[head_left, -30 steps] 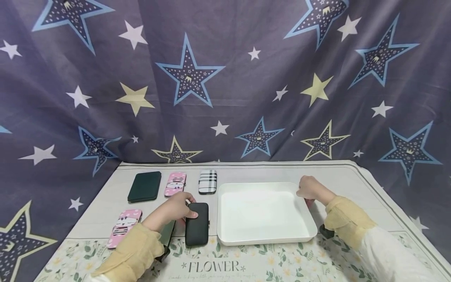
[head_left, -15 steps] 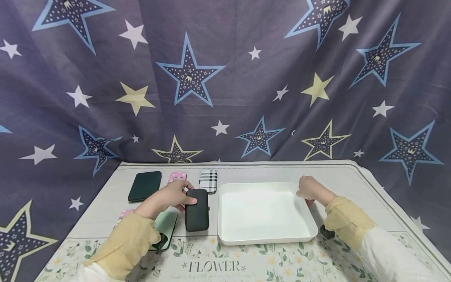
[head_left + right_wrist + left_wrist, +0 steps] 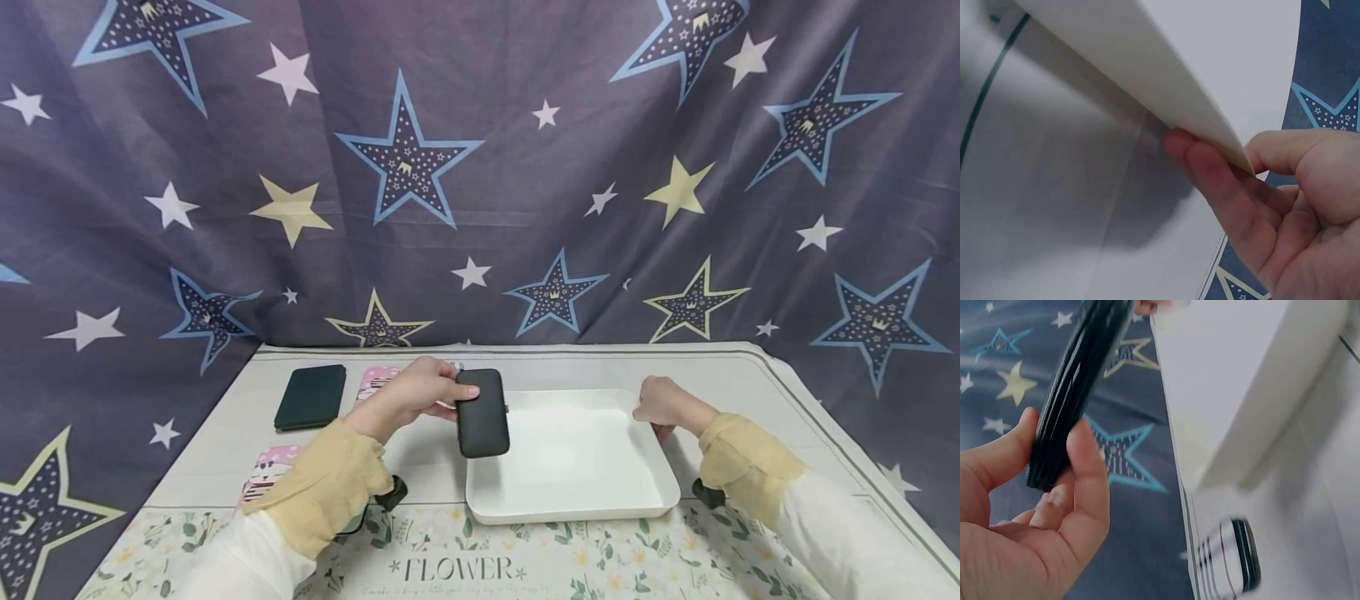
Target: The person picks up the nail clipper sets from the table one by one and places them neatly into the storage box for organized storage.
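My left hand (image 3: pixel 420 393) pinches a black rectangular clasp case (image 3: pixel 483 414) between thumb and fingers. The case is raised over the left side of a white rectangular tray (image 3: pixel 570 508). Seen from the wrist, the same case (image 3: pixel 1075 381) shows its narrow ridged edge, with the thumb on one face and fingertips on the other. My right hand (image 3: pixel 662 404) grips the tray's right wall near the far corner. In the right wrist view, thumb and fingers (image 3: pixel 1210 175) lie on both sides of that wall.
Left of the tray lie a dark green case (image 3: pixel 311 397), a pink cartoon case (image 3: pixel 377 382) and another pink case (image 3: pixel 270 471). A plaid case (image 3: pixel 1229 559) rests near the tray. My left sleeve (image 3: pixel 330 483) partly covers a green item. A starry curtain (image 3: pixel 480 208) hangs behind.
My left hand has lifted the black case off the table and carried it rightward and away from me, over the tray's left side. My right hand stays on the tray's wall.
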Tool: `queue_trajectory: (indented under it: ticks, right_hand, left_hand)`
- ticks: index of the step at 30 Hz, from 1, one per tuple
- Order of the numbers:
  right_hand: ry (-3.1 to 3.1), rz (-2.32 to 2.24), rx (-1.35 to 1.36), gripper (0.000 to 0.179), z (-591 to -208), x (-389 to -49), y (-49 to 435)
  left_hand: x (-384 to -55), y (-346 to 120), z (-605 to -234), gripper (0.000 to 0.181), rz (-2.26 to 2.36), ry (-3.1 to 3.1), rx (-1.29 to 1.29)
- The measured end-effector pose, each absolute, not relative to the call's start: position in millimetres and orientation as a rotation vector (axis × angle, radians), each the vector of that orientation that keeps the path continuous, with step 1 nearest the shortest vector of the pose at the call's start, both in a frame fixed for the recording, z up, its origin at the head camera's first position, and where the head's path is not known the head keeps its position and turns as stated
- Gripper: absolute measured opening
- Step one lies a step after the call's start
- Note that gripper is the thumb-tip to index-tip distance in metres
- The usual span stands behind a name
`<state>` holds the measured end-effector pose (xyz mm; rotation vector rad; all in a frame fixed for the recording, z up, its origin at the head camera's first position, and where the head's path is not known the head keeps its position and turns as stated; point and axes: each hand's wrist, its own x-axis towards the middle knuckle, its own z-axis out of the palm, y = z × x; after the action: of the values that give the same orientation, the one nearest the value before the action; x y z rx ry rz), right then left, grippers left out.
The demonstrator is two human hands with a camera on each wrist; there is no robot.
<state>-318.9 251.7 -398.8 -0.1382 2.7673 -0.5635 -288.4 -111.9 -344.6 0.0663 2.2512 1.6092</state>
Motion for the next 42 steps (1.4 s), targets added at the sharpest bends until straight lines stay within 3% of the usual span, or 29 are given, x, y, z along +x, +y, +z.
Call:
queue_trajectory:
  ticks: [6, 21, 32, 42]
  right_hand:
    - [2.727, -0.551, -0.148, 0.034, -399, -319, 253]
    - [2.755, -0.527, -0.092, 0.042, -405, -322, 247]
    - [2.776, -0.454, -0.079, 0.023, -400, -322, 246]
    - [2.774, -0.420, -0.091, 0.020, -397, -323, 243]
  left_hand:
    - [-299, -76, -350, 0.022, 1.691, 2.208, 0.086]
    - [-316, 2, -362, 0.024, 1.755, 2.091, 0.047]
    - [-319, 49, -373, 0.019, 1.789, 2.081, -0.049]
    - [-319, 65, -387, 0.023, 1.726, 2.075, -0.099]
